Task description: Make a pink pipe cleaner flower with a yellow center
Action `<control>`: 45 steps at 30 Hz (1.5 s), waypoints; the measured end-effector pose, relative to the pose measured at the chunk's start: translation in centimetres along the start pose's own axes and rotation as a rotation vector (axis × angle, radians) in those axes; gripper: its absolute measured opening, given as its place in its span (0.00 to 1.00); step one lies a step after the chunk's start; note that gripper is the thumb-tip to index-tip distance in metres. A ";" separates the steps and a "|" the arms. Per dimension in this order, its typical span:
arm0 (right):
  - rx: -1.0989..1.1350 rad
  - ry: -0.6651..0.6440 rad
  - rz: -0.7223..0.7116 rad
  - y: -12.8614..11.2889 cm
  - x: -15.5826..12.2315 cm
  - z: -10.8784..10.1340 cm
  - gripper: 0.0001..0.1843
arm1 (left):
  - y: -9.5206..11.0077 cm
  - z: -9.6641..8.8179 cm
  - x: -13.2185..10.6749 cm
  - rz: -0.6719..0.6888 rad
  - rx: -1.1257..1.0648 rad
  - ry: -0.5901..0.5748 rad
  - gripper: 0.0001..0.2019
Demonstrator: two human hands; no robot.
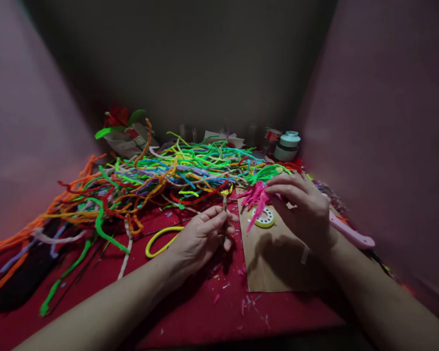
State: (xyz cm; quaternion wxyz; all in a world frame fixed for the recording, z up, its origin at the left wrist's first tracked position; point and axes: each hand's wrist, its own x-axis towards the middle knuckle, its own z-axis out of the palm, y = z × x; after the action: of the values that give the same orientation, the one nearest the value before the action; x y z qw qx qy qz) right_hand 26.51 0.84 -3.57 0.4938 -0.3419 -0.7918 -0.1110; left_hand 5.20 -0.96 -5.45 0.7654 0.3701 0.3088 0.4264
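My left hand (205,236) is closed in a pinch around a thin stem with a small yellow tufted tip (224,193), held upright above the red cloth. My right hand (303,209) is bent over a bunch of bright pink fuzzy pipe cleaner pieces (256,195), its fingertips closed on their right end; the thumb is mostly hidden. Below the pink pieces, a round white and yellow tape spool (264,217) lies on a brown cardboard sheet (278,273). Yellow-handled scissors (157,242), partly hidden, lie just left of my left hand.
A tangled heap of multicoloured pipe cleaners (190,170) spreads across the back and left. Behind stand a pale blue-lidded jar (289,145) and a bag with a red flower (126,136). A pink handle (351,233) lies at right. Scraps dot the red cloth (205,317).
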 end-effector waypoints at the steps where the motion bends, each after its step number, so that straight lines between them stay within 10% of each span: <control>1: -0.013 -0.001 -0.036 -0.6 -0.2 0.2 0.09 | 0.0 0.1 -0.1 -0.002 -0.027 -0.013 0.04; 14: -0.209 -0.095 -0.346 -3.0 -1.8 1.4 0.14 | 0.6 0.9 -1.0 -0.057 0.041 -0.061 0.08; 45: -0.180 -0.133 -0.341 -3.6 -1.6 1.7 0.10 | 1.0 1.3 -2.0 -0.055 0.331 -0.006 0.11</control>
State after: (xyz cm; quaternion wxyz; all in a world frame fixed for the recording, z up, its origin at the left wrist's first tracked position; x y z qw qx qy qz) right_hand 23.41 -1.69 -5.21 0.3820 -0.2520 -0.8561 -0.2404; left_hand 4.95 -2.72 -3.58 0.7061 0.4839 0.3827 0.3475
